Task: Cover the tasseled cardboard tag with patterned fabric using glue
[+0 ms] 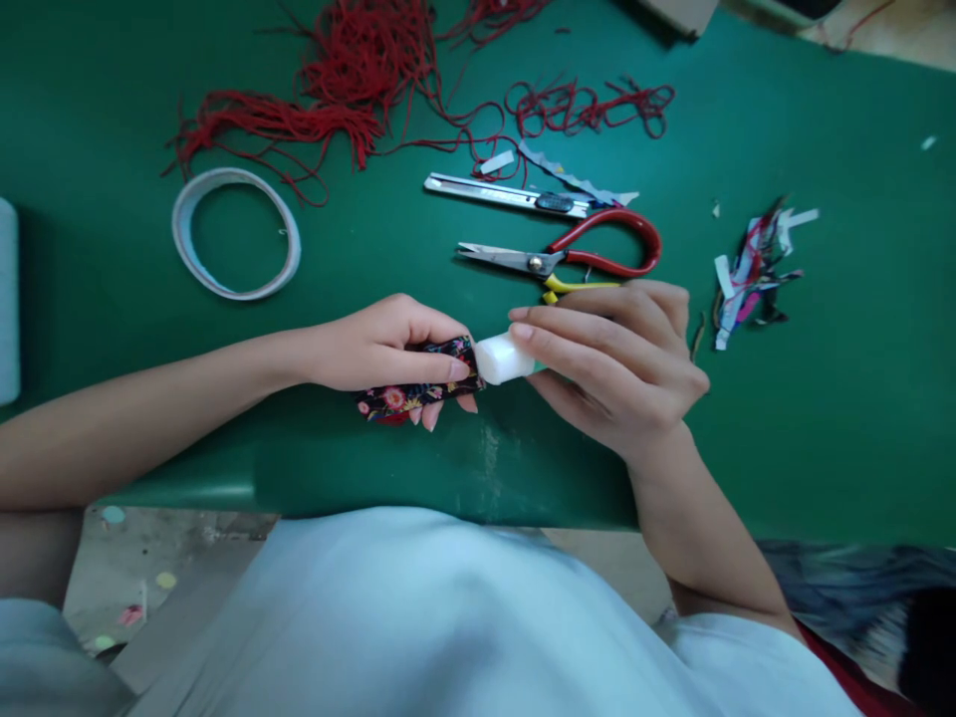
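White shirt (418, 617) — green tabletop (822, 418) beyond

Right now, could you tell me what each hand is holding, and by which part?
The left hand grips a floral fabric strip around its middle. The right hand pinches a white block by its right end.

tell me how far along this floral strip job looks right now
Done: trimmed scraps lie piled at right, with the scissors and utility knife set down. In hand: the left hand holds the floral strip while the right hand presses a white block against its end. Left: red cords and tape ring lie untouched.
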Motion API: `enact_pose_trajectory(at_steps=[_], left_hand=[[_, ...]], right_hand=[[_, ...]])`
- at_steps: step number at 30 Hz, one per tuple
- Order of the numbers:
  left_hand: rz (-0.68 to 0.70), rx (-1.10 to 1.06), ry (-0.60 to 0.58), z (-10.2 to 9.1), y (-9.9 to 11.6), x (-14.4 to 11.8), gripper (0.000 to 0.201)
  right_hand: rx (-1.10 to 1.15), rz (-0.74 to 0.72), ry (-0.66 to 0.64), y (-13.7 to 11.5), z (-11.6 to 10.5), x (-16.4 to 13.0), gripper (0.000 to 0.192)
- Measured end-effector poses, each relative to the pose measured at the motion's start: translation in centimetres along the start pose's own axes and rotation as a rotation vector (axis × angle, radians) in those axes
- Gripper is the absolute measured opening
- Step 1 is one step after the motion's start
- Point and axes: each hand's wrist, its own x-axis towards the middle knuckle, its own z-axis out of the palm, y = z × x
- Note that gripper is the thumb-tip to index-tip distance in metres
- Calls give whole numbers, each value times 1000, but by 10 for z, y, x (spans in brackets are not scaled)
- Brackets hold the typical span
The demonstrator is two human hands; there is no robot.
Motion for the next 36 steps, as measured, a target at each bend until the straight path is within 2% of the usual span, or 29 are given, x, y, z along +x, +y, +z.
enact_pose_trajectory(at_steps=[4,9,14,23,31,36], left_hand=[[9,-19,2,0,0,0,15],[6,-39,-13,0,0,0,14],[2,-27,-14,-1,-1,0,13],[12,-48,-5,0,-1,1,11],[9,-55,-7,0,-1,0,14],[3,-28,-9,-1,-1,0,15]], right_hand=[[56,65,34,3,-1,-1,34],[63,29,-4,8,-1,-4,26],[143,42,-3,7,1,-2,30],[80,116,5,5,3,-6,32],[83,5,39,9,2,-3,25],[50,-10,25,5,4,-3,30]])
